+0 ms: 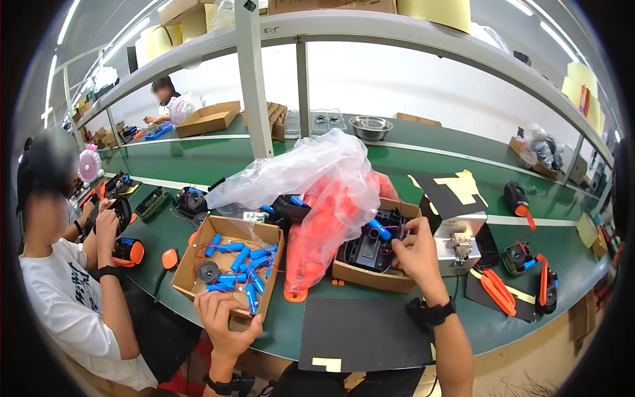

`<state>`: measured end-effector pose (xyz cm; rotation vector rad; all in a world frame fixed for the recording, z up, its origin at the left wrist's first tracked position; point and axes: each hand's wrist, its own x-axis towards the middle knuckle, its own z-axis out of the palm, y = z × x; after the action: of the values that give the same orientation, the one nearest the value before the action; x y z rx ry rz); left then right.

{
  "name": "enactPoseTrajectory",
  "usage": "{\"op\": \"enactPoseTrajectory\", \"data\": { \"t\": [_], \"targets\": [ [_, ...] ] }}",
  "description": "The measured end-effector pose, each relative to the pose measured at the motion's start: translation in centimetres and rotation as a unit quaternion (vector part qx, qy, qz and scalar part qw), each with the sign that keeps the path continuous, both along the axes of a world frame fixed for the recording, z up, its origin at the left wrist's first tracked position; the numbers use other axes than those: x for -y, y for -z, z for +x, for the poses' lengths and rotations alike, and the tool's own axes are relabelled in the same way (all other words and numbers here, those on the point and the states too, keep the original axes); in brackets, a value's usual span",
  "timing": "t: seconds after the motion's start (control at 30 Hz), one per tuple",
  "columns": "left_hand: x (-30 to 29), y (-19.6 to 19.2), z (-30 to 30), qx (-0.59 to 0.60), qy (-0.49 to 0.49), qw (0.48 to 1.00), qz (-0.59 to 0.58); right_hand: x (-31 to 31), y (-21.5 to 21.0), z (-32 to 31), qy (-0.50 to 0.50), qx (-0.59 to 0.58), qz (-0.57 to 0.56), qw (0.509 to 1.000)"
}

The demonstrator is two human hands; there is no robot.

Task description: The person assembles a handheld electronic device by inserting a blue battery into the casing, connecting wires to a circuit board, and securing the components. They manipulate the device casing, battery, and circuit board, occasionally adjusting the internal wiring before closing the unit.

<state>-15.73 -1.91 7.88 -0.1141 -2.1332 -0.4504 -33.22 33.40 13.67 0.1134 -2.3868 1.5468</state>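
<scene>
My left hand point(225, 324) grips the near edge of an open cardboard box point(186, 268), its fingers curled over the rim. Inside that box lie several blue cylindrical batteries point(239, 259) with thin red wires and a round black speaker point(208, 272). Over the right rim of a second cardboard box point(370, 279), my right hand point(418, 248) has its fingers bent close together at black plastic housings point(366, 248); what they hold, if anything, is hidden. Another blue battery point(380, 229) rests on top of those housings. Between the boxes sits a clear plastic bag point(331, 198) of orange-red parts.
A black mat point(364, 334) lies at the table's near edge. Right of my right hand stands a silver metal fixture point(458, 245), with orange handles point(497, 291) beyond it. A co-worker point(73, 284) sits close on my left. A shelf post point(254, 79) rises behind the bag.
</scene>
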Motion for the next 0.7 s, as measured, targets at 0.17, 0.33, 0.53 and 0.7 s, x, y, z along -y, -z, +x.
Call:
{"op": "enactPoseTrajectory", "data": {
  "t": [0.17, 0.33, 0.53, 0.7],
  "targets": [
    [0.0, -0.2, 0.2, 0.001, 0.001, 1.0, 0.002, -0.4, -0.7, 0.6, 0.061, -0.092, 0.002, 0.994],
    [0.1, -0.3, 0.3, -0.012, 0.023, 1.0, 0.011, -0.9, -3.4, 2.2, 0.04, -0.067, -0.065, 0.995],
    [-2.1, -0.5, 2.2, -0.105, 0.148, 0.965, 0.191, -0.3, -5.4, 7.6, 0.034, -0.148, 0.047, 0.987],
    [-9.3, -2.9, 2.7, 0.203, 0.454, 0.685, 0.533, 1.7, -4.3, 14.6, -0.006, -0.097, -0.008, 0.995]
  ]
}}
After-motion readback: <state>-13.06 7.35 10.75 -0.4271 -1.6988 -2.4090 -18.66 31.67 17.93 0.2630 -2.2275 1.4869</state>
